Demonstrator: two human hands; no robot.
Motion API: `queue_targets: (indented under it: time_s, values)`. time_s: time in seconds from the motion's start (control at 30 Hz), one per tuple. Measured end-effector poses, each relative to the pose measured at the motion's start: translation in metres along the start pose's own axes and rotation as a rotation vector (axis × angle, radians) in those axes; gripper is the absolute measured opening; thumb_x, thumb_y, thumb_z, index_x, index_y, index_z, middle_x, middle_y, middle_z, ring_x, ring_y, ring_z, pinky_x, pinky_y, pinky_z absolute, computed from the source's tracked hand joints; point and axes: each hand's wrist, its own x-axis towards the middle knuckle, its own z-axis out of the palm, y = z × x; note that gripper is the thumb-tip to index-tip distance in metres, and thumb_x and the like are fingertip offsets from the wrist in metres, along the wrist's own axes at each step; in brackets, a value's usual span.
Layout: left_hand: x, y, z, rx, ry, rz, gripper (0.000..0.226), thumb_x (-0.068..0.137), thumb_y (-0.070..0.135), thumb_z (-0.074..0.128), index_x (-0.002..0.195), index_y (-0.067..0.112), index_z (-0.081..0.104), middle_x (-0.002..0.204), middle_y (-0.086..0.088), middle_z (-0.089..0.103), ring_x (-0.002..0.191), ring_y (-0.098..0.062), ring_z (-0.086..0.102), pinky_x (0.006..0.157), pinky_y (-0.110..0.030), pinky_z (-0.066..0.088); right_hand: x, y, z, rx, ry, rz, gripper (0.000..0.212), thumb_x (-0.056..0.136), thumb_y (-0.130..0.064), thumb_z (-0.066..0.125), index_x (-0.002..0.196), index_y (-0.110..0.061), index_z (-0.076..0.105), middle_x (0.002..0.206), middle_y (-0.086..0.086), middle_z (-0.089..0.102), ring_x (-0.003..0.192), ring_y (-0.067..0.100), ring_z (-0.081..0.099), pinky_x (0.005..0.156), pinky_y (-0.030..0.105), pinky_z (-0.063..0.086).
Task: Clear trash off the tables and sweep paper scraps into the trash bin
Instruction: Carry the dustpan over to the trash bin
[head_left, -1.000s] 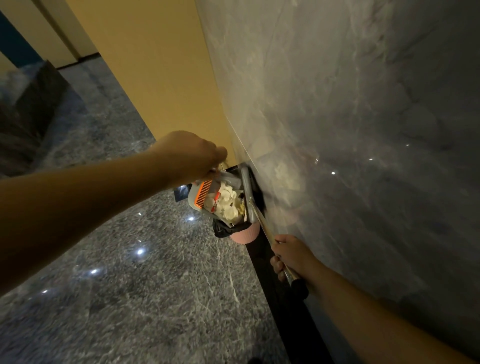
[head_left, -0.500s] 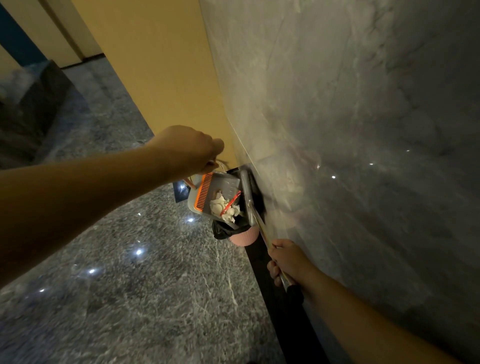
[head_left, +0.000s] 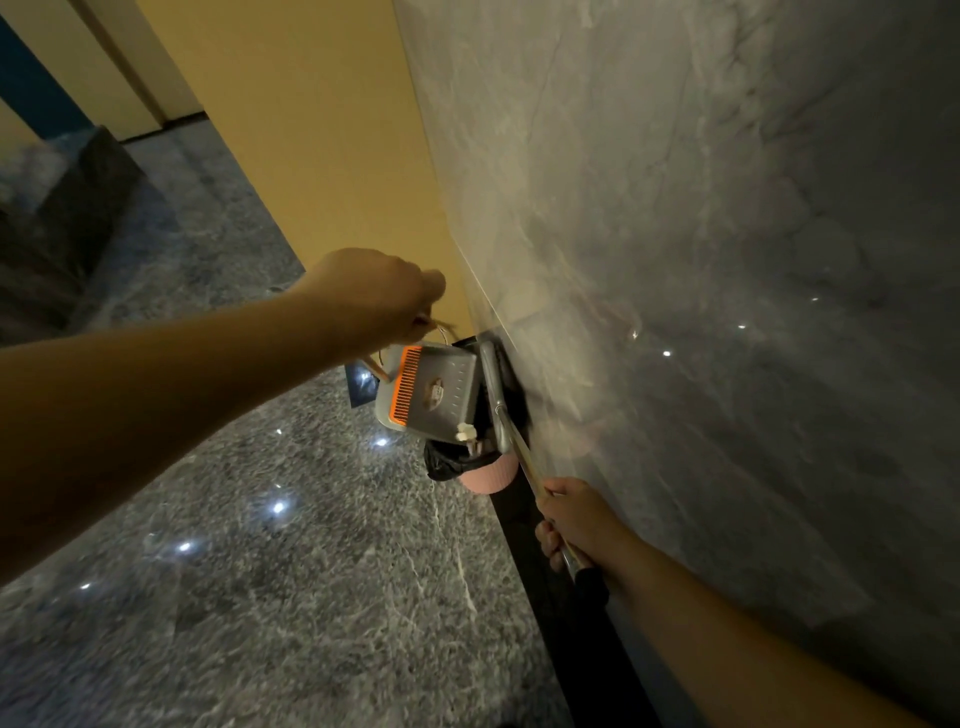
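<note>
Two hands we record: the left hand (head_left: 382, 296) grips the grey ribbed dustpan (head_left: 434, 387) tilted over the pink bin (head_left: 488, 475); the right hand (head_left: 574, 519) clasps the metal broom handle (head_left: 524, 457) beside the marble wall (head_left: 675, 260).

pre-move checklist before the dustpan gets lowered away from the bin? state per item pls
1. Dustpan tipped over the pink trash bin: ok.
2. Pan emptied: not ok, a white scrap sits at its lower lip.
3. Left hand grips the pan's handle: ok.
4. Right hand grips the broom handle: ok.
5. Black bin liner open under the lip: cannot tell, pan hides the opening.
6. Scraps on the floor near the bin: none visible, ok.
</note>
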Motion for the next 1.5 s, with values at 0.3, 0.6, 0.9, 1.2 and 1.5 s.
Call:
queue_targets:
  time_s: [0.3, 0.6, 0.9, 1.2, 1.5]
  values:
    - [-0.013, -0.004, 0.003, -0.003, 0.008, -0.045, 0.025, 0.1, 0.038, 0.049, 0.112, 0.017, 0.05, 0.085, 0.0, 0.055, 0.07, -0.017, 0.051, 0.053, -0.025, 0.032, -0.007, 0.0, 0.002, -0.026, -0.04, -0.013, 0.013, 0.099, -0.008, 0.037, 0.107, -0.008, 0.047, 0.057, 0.01, 0.042, 0.044, 0.014, 0.037, 0.039, 0.022, 0.035]
    - [-0.086, -0.019, 0.018, -0.214, 0.126, -0.311, 0.026, 0.096, 0.037, 0.056, 0.106, 0.013, 0.056, 0.089, -0.009, 0.064, 0.074, -0.031, 0.06, 0.06, -0.034, 0.049, -0.021, -0.003, 0.022, -0.142, -0.077, -0.088, 0.021, 0.1, -0.008, 0.039, 0.087, -0.024, 0.046, 0.054, 0.009, 0.042, 0.043, 0.015, 0.039, 0.038, 0.023, 0.035]
    - [-0.199, -0.009, 0.029, -0.429, 0.22, -0.709, 0.024, 0.094, 0.035, 0.06, 0.107, 0.015, 0.059, 0.085, -0.007, 0.062, 0.076, -0.028, 0.059, 0.063, -0.036, 0.048, -0.053, 0.0, 0.058, -0.369, -0.255, -0.122, 0.026, 0.098, -0.007, 0.041, 0.12, -0.016, 0.051, 0.052, 0.008, 0.043, 0.04, 0.014, 0.039, 0.036, 0.022, 0.036]
    - [-0.366, 0.042, 0.066, -0.608, 0.179, -1.277, 0.028, 0.093, 0.038, 0.061, 0.114, 0.019, 0.06, 0.093, -0.012, 0.069, 0.082, -0.035, 0.063, 0.064, -0.037, 0.05, -0.095, 0.046, 0.138, -0.624, -0.522, -0.054, 0.037, 0.099, -0.007, 0.042, 0.131, -0.024, 0.043, 0.054, 0.006, 0.046, 0.041, 0.011, 0.041, 0.04, 0.024, 0.038]
    - [-0.566, 0.116, 0.095, -0.57, 0.051, -1.746, 0.023, 0.093, 0.039, 0.059, 0.109, 0.022, 0.059, 0.087, -0.006, 0.068, 0.076, -0.031, 0.062, 0.062, -0.037, 0.053, -0.148, 0.137, 0.27, -0.912, -0.752, 0.119, 0.029, 0.1, -0.008, 0.042, 0.125, -0.022, 0.046, 0.061, 0.008, 0.044, 0.037, 0.009, 0.037, 0.038, 0.017, 0.031]
